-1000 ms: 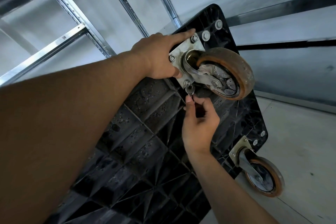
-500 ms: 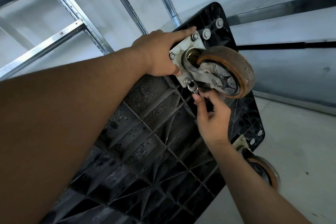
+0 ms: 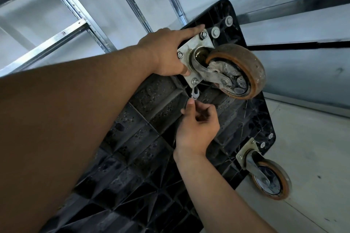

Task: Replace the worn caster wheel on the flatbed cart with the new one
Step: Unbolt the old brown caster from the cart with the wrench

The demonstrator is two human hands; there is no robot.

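Observation:
The black flatbed cart [image 3: 144, 147] stands on edge with its ribbed underside facing me. A worn orange caster wheel [image 3: 244, 70] hangs from a grey mounting plate [image 3: 191, 49] held by bolts. My left hand [image 3: 168, 53] lies flat against the plate's left side, index finger stretched toward the top bolt. My right hand [image 3: 198, 125] pinches a small silver wrench [image 3: 195, 93] whose head sits just under the plate's lower bolt [image 3: 195, 81].
A second orange caster [image 3: 270, 178] sits at the cart's lower right corner, near the grey floor [image 3: 312, 147]. Metal shelving uprights [image 3: 75, 11] stand behind the cart on the left. A pale wall with dark rails runs along the right.
My right hand has swung the wrench back left and down from under the wheel. My left hand has stayed on the plate.

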